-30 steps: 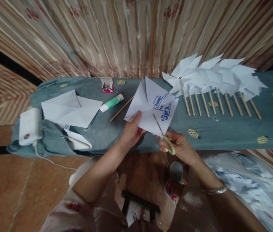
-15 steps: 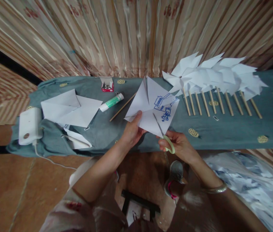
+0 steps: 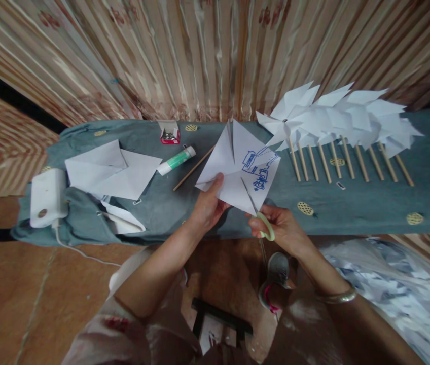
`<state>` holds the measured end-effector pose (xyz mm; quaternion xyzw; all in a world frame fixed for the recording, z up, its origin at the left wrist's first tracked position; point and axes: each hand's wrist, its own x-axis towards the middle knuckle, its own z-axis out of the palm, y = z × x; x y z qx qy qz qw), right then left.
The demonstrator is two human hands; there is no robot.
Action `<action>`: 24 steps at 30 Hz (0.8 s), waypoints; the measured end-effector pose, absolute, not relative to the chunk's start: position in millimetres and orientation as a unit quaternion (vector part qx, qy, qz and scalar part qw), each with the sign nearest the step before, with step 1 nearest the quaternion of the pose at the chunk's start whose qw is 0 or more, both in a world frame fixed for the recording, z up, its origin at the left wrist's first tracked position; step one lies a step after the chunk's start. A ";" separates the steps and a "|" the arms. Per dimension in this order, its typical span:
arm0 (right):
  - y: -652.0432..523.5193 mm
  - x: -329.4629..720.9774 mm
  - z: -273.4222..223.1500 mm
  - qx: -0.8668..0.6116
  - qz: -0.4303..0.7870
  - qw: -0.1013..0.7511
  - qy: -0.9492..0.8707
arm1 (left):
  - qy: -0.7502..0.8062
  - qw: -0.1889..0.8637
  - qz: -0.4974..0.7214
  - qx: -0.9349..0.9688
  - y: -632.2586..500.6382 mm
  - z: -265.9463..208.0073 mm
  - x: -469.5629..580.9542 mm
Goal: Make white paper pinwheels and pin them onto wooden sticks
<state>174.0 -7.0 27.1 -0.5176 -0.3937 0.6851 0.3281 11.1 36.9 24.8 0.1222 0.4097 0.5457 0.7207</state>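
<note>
A square sheet of white paper (image 3: 238,190) with a blue drawing on its right part is pinched in my left hand (image 3: 210,205), thumb on top. Slits run into it from the top corner and the left side. My right hand (image 3: 276,225) is closed on scissors (image 3: 266,226) with pale green handles. Their blade lies along the paper from its bottom corner toward the middle. Behind the sheet's left edge a thin wooden stick (image 3: 192,169) lies on the cloth. A green and white glue stick (image 3: 177,161) rests beside it.
Several paper pinwheels (image 3: 336,116) on sticks lie in a row at the right. A red box of pins (image 3: 170,134) stands at the back. Folded paper sheets (image 3: 110,170) and a white device (image 3: 47,197) with a cable lie left. A bag of paper pieces (image 3: 401,299) is below right.
The sheet's right corner has shifted slightly left and tilted. Both hands keep nearly the same position, with the scissors still at the paper's bottom corner.
</note>
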 end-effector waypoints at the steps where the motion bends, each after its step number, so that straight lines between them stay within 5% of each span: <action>1: -6.7 175.1 27.8 -0.512 0.687 0.321 -0.404 | 0.411 0.720 0.546 0.124 36.9 24.6 11.1; 16: -5.8 229.7 34.5 -0.454 0.717 0.147 -0.508 | 0.421 0.689 0.580 0.106 48.8 30.1 -3.8; 24: 5.5 264.6 38.0 -0.525 0.639 0.253 -0.503 | 0.419 0.704 0.557 0.136 45.9 23.0 -6.5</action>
